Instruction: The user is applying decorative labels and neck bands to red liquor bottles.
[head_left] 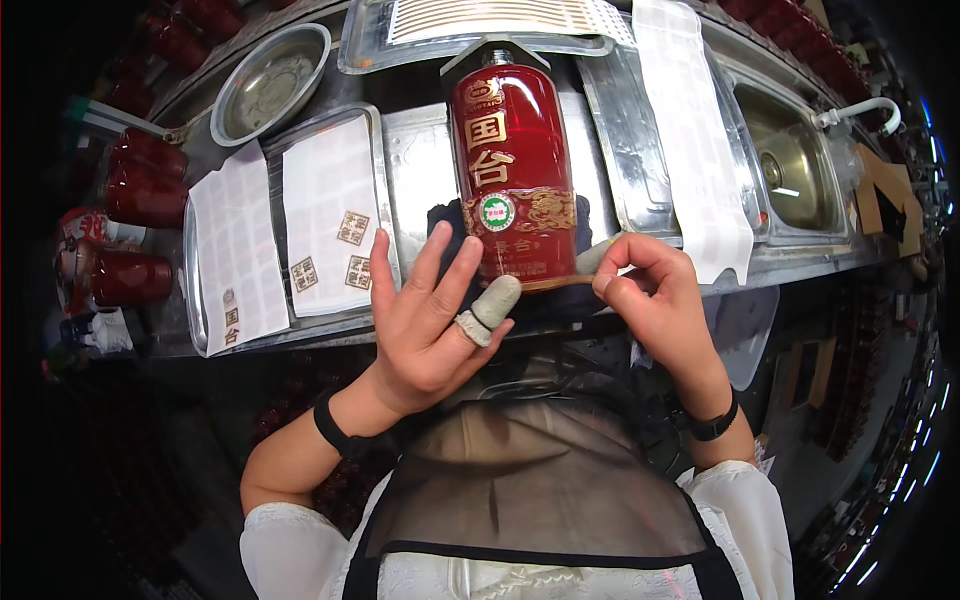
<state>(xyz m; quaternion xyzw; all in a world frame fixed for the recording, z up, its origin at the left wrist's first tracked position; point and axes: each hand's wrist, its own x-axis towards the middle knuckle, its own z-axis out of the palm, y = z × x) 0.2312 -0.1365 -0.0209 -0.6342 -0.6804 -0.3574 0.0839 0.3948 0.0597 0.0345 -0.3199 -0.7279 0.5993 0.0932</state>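
A dark red glass bottle point(515, 130) with gold lettering and a gold patterned band lies on a dark cloth point(597, 205), its neck pointing away from me. A thin gold strip point(555, 284) runs along the bottle's base edge. My right hand point(660, 295) pinches the strip's right end between thumb and finger; a grey finger cot shows on one of its fingers. Spread out at the base's left side is my left hand point(430, 325), with a grey finger cot on its index finger, whose tip is close to or touching the base.
Sheets with gold stickers point(325, 215) lie on metal trays point(383, 180) at left. Behind are a metal basin point(318, 75) and a striped sheet point(500, 18). A long white sheet point(690, 130) and a sink point(800, 150) with a white tap point(870, 108) are at right. Red bottles point(140, 275) stand far left.
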